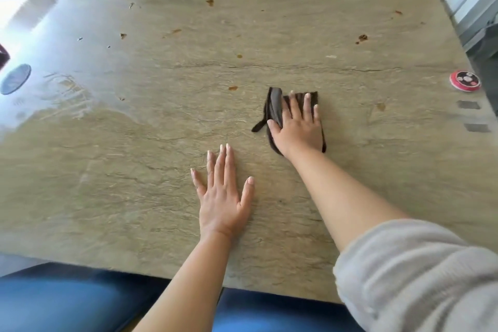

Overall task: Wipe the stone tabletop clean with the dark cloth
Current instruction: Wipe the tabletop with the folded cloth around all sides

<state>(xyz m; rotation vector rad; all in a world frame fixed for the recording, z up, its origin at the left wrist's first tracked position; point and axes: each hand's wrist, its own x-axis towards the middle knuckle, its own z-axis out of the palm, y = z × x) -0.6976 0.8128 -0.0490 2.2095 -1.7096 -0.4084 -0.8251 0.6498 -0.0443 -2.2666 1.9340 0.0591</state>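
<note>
Bare forearms, a loose grey knit sleeve (420, 272) on the right.

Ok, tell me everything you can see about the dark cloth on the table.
The dark cloth is dark brown, soft-looking fabric, bunched and folded rather than spread flat. It lies on the stone tabletop, right of centre. The right hand presses flat on top of it, fingers spread, covering much of it. A raised fold stands up at its left side, and a thin strip trails off toward the near left. The left hand rests flat on bare stone nearer the person, apart from the cloth.
</note>
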